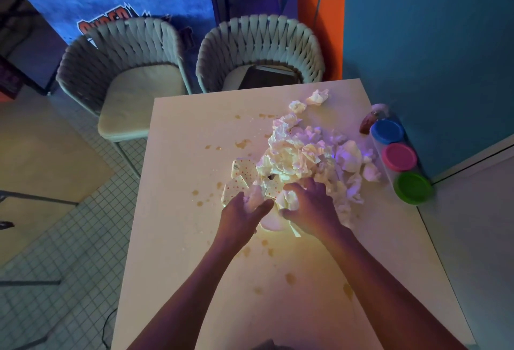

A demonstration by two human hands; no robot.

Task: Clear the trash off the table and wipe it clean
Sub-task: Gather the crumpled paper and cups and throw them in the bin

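While the worktop is not yet cleared, here is how it stands:

Step in hand: gathering the trash; I judge wiping has not begun, since brown spills show all over the surface.
Left hand: fingers curled into the near edge of the paper pile, gripping a crumpled white wad.
Right hand: fingers bent over the napkins just beside my left, clutching paper too.
Where the trash is: heaped in the middle of the worktop and trailing toward the far right corner, where two loose balls lie apart from the heap. Dotted wrappers poke out at the pile's left side.
Next move, my guess: scoop the heap together and lift it in one bundle; loose pieces at the right fringe may drop, so I need a wide, firm squeeze.
Edges: three lidded tubs stand in a row along the right edge, near the pile's fringe; sweeping rightward risks knocking them.
Open room: the left half and the near end are bare but for spills. Two chairs sit past the far edge.
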